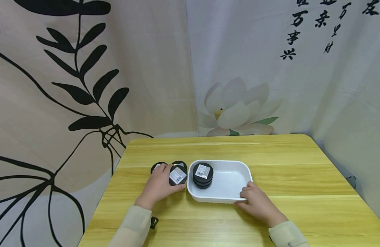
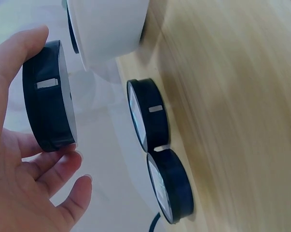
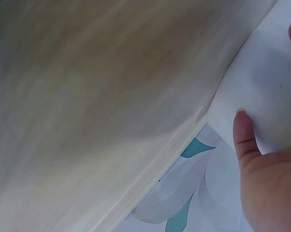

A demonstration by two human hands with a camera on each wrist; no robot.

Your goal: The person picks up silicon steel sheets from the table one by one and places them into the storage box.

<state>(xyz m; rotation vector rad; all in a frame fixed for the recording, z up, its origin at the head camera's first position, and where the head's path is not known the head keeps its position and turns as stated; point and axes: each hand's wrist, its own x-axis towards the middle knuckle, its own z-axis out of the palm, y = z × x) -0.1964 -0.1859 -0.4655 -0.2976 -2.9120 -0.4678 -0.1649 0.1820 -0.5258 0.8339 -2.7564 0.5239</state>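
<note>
My left hand (image 1: 159,188) pinches a flat round black case (image 1: 178,175) between thumb and fingers, just left of the white plastic tray (image 1: 222,199). A white barcode label shows on its top, and the left wrist view shows this held case (image 2: 49,111) lifted off the table, a small slot in its side. Two similar cases (image 2: 157,116) lie side by side on the table under that hand, partly hidden in the head view. Inside the tray's left end stands a stack of black cases (image 1: 203,175). My right hand (image 1: 260,205) grips the tray's front right corner, thumb against the outer wall.
The wooden table (image 1: 270,151) carries all of this, its far edge close to a printed curtain (image 1: 159,68). Beside the left sleeve a small black and yellow item (image 1: 154,222) shows at the wrist.
</note>
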